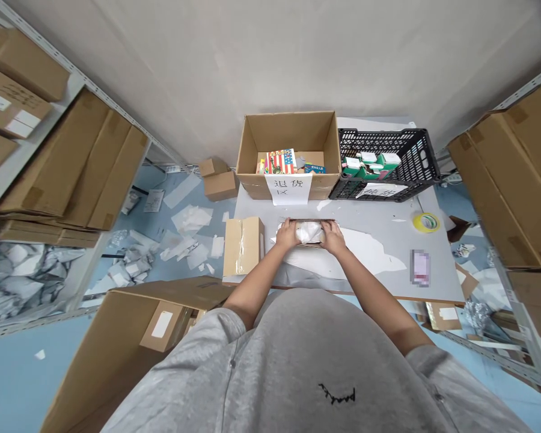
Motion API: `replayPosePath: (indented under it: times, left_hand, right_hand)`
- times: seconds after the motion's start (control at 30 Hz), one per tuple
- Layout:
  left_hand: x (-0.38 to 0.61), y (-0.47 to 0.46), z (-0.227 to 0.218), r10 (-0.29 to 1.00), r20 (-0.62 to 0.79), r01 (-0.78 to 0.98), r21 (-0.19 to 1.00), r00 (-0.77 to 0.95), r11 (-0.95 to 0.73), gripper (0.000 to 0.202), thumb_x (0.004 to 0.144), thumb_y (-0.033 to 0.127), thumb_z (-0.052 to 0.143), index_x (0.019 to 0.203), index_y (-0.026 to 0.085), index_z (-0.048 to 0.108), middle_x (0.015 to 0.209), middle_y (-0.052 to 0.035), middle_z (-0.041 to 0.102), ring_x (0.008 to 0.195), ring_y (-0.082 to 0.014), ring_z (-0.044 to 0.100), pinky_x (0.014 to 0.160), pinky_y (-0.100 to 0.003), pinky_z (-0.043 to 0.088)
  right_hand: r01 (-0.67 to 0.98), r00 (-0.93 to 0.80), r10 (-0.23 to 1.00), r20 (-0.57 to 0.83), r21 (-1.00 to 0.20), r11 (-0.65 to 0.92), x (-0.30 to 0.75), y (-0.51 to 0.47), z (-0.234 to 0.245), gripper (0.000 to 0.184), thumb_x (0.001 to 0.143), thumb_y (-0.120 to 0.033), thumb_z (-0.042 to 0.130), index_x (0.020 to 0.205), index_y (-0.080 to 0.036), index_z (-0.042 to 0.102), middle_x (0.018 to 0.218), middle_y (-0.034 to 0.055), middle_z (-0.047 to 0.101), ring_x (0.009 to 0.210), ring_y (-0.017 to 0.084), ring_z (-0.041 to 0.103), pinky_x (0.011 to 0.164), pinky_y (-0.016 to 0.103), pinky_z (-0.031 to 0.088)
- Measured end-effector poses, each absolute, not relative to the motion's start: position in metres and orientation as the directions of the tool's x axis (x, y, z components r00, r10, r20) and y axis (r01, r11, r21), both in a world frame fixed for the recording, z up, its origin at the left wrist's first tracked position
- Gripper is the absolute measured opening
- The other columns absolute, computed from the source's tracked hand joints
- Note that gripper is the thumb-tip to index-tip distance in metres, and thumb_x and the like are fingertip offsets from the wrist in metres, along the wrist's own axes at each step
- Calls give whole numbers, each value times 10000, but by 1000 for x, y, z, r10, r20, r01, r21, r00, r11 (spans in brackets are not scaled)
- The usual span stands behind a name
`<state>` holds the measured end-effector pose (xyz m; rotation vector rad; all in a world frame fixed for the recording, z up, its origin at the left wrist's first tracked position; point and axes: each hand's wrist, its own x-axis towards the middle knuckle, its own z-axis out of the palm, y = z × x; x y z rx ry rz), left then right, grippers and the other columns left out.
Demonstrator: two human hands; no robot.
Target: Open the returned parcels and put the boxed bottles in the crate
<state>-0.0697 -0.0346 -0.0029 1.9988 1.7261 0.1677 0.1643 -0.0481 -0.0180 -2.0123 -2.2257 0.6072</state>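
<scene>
Held between left hand [288,235] and right hand [332,237], near front edge of grey worktop [379,221]: open brown cardboard box [309,245], crumpled white filling [309,231]. Probably steadying; next calls for even pressure.

Scene is viewed from head-worn cam, aimed fwd & down; table [369,213] is centred, wall [288,54] far, shirt [315,343] v. near.

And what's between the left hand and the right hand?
In the head view, an open cardboard box with crumpled white wrapping inside lies between left hand and right hand.
</scene>
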Motion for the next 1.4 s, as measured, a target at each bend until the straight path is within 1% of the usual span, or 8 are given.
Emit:
replayPosePath:
  times: [0.2,0.43,0.63,0.77,0.87,1.03,1.27,1.4]
  left_hand:
    - [-45,-38,-7,940,-336,929,362,50,79,975,707,219,857,1534,228,341,1651,-268,288,1328,-409,552,957,-479,548]
    - [-56,-48,-7,952,-286,898,439,112,26,928,739,177,794,1545,196,334,1692,-259,199,1322,-385,572,1003,-465,536]
    - [-62,-55,-7,990,23,866,482,139,-133,583,892,305,736,1413,216,490,1620,-192,365,1470,-356,423,1143,-484,458]
    - [-72,-40,-11,985,125,791,587,120,-171,481,990,343,603,1438,207,491,1472,-169,546,1412,-315,479,1184,-486,407]
    - [-85,-13,-16,991,65,669,732,119,-129,361,1030,353,521,1356,208,575,1289,-125,674,1279,-271,578,1143,-428,433]
    - [-94,28,-28,972,-66,426,904,225,-37,286,1021,429,503,929,204,653,964,-53,713,915,-201,651,891,-308,510]
    - [-71,51,-49,969,-245,439,868,-32,233,352,995,409,537,702,224,479,714,12,548,717,-160,546,711,-268,466]
    - [-61,58,-53,948,-303,489,814,-101,313,224,958,318,599,761,219,557,765,-17,580,800,-202,582,767,-308,484]
  right_hand:
    - [961,-98,973,-208,-274,38,155,-53,-16,1136,690,-290,916,1638,-251,292,1668,174,242,1556,352,225,1216,435,298]
    - [939,-189,979,-71,-305,159,158,-70,-2,1019,806,-263,807,1657,-215,248,1675,170,273,1564,358,237,1253,477,256]
    - [921,-187,981,60,-336,196,161,-73,2,846,862,-231,665,1632,-179,318,1679,172,303,1572,367,238,1254,531,263]
    - [919,-186,978,93,-335,207,161,-65,0,777,838,-207,662,1570,-158,404,1710,164,266,1609,348,143,1274,544,228]
    - [914,-212,976,45,-343,215,162,-57,-3,798,802,-212,682,1552,-142,417,1735,161,217,1625,351,77,1289,564,187]
    - [903,-226,974,-18,-379,203,164,-44,-6,902,779,-235,678,1606,-138,331,1773,137,63,1635,353,11,1285,574,203]
    - [918,-247,961,-126,-348,190,167,-41,-14,1172,753,-260,748,1700,-148,65,1776,148,-31,1638,335,-41,1292,562,147]
    - [936,-218,944,-247,-328,130,170,-40,-19,1198,768,-321,775,1706,-196,40,1778,141,6,1640,323,10,1294,562,115]
